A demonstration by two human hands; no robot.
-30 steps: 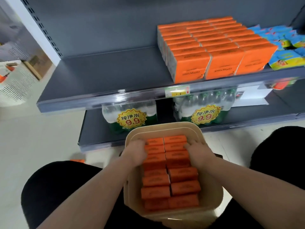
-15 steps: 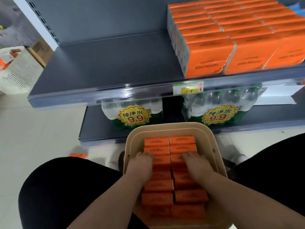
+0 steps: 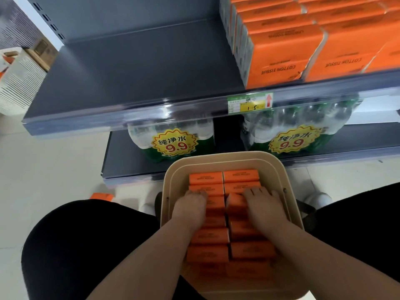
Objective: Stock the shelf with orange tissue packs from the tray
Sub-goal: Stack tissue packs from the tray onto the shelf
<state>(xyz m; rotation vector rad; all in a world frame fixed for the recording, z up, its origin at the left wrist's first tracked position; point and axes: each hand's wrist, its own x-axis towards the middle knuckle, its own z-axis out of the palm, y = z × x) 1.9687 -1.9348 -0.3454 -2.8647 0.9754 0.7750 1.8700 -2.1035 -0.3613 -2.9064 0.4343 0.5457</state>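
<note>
Upper shelf [image 3: 134, 68], grey, ahead of and above both grips. Shelf packs [image 3: 281, 50], orange, in tight rows on it, up and right of right grip [image 3: 264, 206], front ones at lip. Price tag [image 3: 250, 103] on lip below them.
Lower shelf [image 3: 121, 156] just beyond tray [image 3: 168, 180]. Two water bottle bundles [image 3: 173, 141] on it, side by side.
Tray under both grips. Tray packs [image 3: 207, 236] in two columns.
Floor [image 3: 54, 169] left of left grip [image 3: 191, 206]. Small orange item [image 3: 101, 196] near, white basket [image 3: 15, 83] farther off.
</note>
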